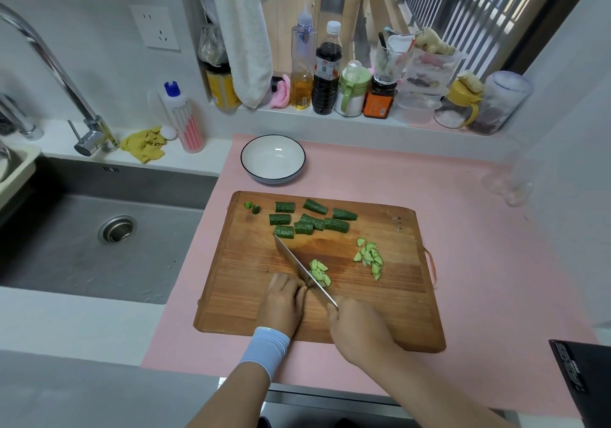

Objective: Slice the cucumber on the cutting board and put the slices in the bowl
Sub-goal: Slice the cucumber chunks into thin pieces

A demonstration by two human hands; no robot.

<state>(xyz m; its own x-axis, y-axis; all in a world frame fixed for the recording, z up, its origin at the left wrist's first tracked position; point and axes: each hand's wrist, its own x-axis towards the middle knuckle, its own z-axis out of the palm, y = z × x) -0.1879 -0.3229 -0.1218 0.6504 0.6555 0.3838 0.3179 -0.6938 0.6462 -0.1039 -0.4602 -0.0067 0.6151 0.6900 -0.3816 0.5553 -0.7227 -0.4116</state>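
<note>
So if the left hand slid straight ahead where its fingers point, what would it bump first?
Probably the knife, its blade slanting across just in front of the left hand; the cucumber chunks lie beyond it. Height is hard to judge from one view.

Counts:
- 1 cutting board (238, 295)
- 1 bowl (273, 159)
- 1 knife (294, 259)
- 2 hands: 1 left hand (283, 302), 1 right hand (357, 328)
- 1 pale blue wristband (266, 350)
- 8 cucumber chunks (336, 225), possibly 9, since the middle ones overlap
- 2 small end bits (255, 209) at the board's far left corner
- 2 heaps of thin slices (370, 257): 1 by the blade, 1 further right
- 1 sink (99, 262)
- 1 tap (49, 60)
- 1 yellow cloth (143, 145)
- 1 egg (168, 132)
- 1 wall socket (154, 27)
</note>
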